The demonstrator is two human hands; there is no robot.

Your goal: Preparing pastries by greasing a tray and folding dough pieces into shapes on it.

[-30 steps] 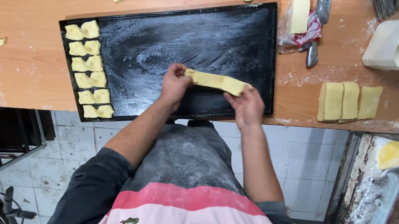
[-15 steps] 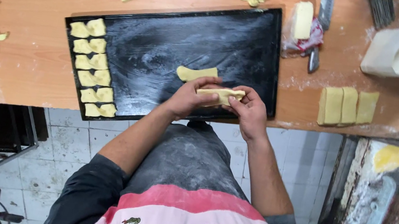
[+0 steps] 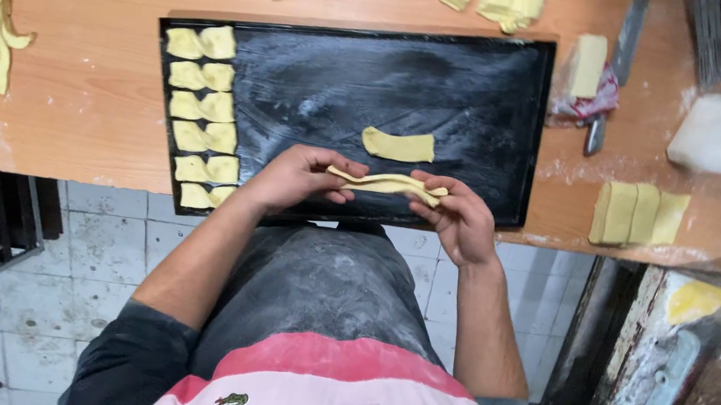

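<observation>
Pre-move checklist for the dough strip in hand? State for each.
1. Grip: left hand and right hand each pinch one end of the dough strip, held just above the near edge of the tray. ok
2. Strip intact: no tear visible, but it looks folded or doubled along its length. cannot tell if that is wanted
3. Free room on the black tray: wide floured area bare right of the column. ok
4. Loose dough piece lies on the tray just beyond the hands, apart from the strip. ok
5. Shaped pieces sit in one column at the left edge of the tray, away from both hands. ok
6. Knife on the table, outside the tray. ok
</observation>
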